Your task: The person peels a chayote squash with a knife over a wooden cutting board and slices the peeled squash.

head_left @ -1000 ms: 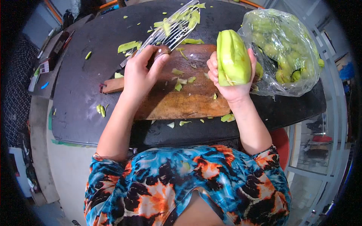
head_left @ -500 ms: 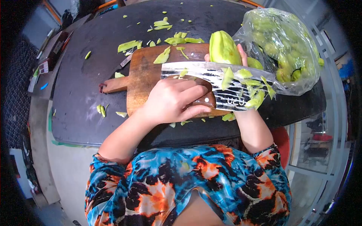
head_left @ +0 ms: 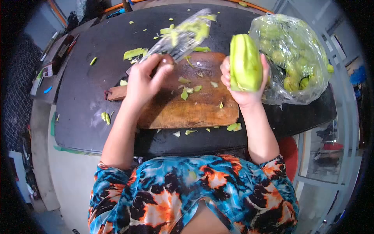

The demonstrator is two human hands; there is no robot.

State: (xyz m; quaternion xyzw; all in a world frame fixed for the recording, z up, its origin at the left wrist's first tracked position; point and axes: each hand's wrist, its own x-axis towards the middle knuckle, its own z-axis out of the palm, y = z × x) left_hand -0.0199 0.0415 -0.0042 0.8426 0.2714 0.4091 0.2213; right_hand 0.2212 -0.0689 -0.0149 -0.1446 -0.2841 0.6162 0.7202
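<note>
My left hand is closed round the handle of a broad cleaver, raised over the far left part of the wooden cutting board. The blade is tilted up to the right, blurred by motion, with green peel strips on it. In my right hand I grip a long, ridged, pale green peeled fruit, held upright above the board's right edge. Its exact kind is not clear. Small peel scraps lie on the board.
A clear plastic bag full of round green produce stands right of the board on the dark table. Peel pieces are scattered on the table. A red stool seat shows below the table's right edge.
My left hand has swung the cleaver up and away to the left, carrying peel on the blade. The fruit in my right hand has come slightly right and nearer, uncovering the board.
</note>
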